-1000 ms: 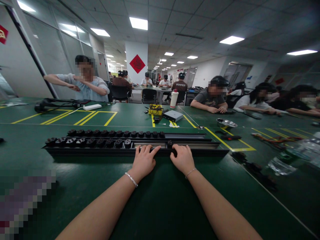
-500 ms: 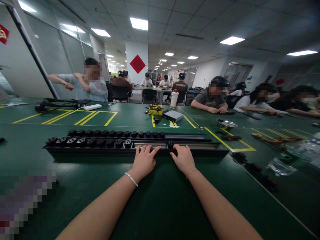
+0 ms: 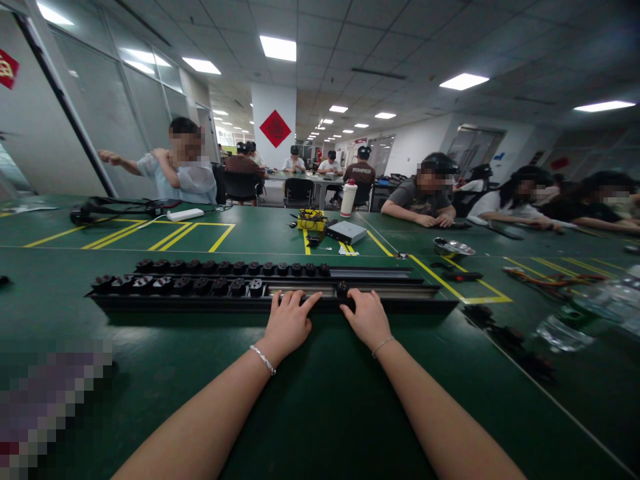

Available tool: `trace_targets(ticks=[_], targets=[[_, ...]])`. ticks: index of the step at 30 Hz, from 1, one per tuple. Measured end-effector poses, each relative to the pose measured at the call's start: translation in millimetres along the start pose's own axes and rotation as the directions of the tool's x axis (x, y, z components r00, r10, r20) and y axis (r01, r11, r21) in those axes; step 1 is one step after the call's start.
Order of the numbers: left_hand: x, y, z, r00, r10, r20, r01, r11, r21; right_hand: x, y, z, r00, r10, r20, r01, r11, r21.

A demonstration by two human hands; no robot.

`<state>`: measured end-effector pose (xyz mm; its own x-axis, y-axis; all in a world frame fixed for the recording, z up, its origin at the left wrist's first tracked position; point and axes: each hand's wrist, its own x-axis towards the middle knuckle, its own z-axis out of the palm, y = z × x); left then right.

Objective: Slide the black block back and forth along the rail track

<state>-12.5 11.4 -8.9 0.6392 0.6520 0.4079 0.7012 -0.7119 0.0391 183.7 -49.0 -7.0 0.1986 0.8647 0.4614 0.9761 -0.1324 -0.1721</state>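
A long black rail (image 3: 300, 307) lies across the table in front of me, with a metallic channel along its top. Several black socket-like modules (image 3: 201, 286) sit in a row in its left part. My left hand (image 3: 290, 323) rests on the front edge, fingers spread over the channel. Further right, one separate module (image 3: 343, 288) stands in the channel. My right hand (image 3: 369, 317) is against it, index fingertip at its right side, thumb apart on the rail's front wall. Behind lies a second black rail (image 3: 373, 273) with a similar row of modules.
Past the rails are a yellow block with cables (image 3: 311, 219), a grey box (image 3: 347, 232), a bottle (image 3: 349, 198) and a metal bowl (image 3: 453, 247). Loose wires (image 3: 550, 279) and dark parts (image 3: 520, 343) lie right. Co-workers sit around the table's far side.
The separate module and my right fingertips have shifted very slightly right. My left hand has stayed put. The person at the far left has stretched an arm outward.
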Motion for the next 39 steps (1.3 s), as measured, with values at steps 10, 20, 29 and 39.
trace_targets(ticks=[10, 20, 29, 39], targets=[[0.4, 0.0, -0.2, 1.000, 0.001, -0.006, -0.001, 1.000, -0.006, 0.5, 1.3, 0.6, 0.999, -0.025, -0.029, 0.025, 1.000, -0.002], [0.4, 0.2, -0.2, 1.000, -0.001, -0.009, 0.001, 1.000, -0.001, 1.3, 3.4, 0.0, 0.999, -0.042, -0.027, 0.042, 0.999, 0.000], [0.3, 1.0, -1.9, 1.000, -0.012, 0.008, 0.012, 1.000, -0.007, 1.3, 3.9, -2.4, 1.000, -0.005, -0.002, 0.005, 1.000, -0.013], [0.2, 1.6, -4.0, 1.000, -0.011, 0.022, 0.011, 1.000, -0.001, 0.8, 8.0, -2.2, 0.999, -0.047, -0.006, 0.047, 0.999, 0.002]])
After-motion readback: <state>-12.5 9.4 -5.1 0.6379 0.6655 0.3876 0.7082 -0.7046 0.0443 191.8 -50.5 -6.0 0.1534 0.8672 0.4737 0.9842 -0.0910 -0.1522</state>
